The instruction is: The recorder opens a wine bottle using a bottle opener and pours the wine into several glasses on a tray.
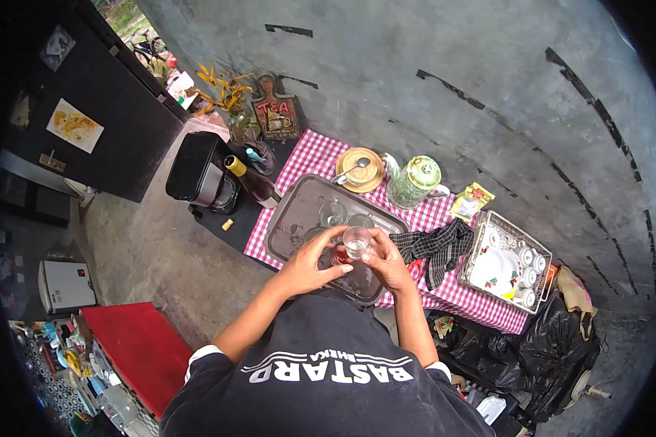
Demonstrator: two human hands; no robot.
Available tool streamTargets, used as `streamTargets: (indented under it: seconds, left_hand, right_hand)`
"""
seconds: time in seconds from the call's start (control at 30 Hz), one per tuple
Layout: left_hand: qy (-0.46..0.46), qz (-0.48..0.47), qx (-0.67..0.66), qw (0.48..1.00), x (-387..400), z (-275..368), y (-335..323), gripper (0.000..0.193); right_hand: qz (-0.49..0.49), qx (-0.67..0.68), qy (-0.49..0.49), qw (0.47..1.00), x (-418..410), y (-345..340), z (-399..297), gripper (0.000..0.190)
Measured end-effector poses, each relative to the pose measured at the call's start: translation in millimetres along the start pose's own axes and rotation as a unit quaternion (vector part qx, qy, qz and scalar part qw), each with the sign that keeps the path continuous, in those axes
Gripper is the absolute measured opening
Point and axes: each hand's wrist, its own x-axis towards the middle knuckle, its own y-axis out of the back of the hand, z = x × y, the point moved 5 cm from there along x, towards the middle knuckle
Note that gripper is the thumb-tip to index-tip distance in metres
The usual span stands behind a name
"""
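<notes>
A small clear glass cup is held above a brown serving tray. My right hand grips it from the right, with the thumb at its near side. On the left side, my left hand curves round the same cup, its fingertips by the rim and its thumb below. A clear glass mug stands on the tray just beyond my fingers. Other glasses beside it are partly hidden by my hands. Something red shows through between my hands, too covered to identify.
A glass pitcher, a spoon on a wooden coaster and a dark checked cloth lie around the tray. At right stands a basket of white cups. A bottle and a coffee maker are at left.
</notes>
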Motion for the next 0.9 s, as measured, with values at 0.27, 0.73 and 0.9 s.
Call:
streamTargets:
  seconds: [0.27, 0.73, 0.9]
  left_hand:
    - [-0.007, -0.003, -0.037, 0.999, 1, -45, 62, 0.061]
    - [-0.029, 0.002, -0.122, 0.992, 0, -64, 187, 0.051]
    - [-0.043, 0.005, -0.111, 0.993, -6, -73, 232, 0.055]
  right_hand:
    - [0.014, -0.014, -0.040, 0.999, 48, -49, 31, 0.049]
    - [0.036, -0.140, 0.022, 0.989, 134, -136, 53, 0.049]
    - [0.116, -0.265, 0.040, 0.956, 162, -147, 46, 0.050]
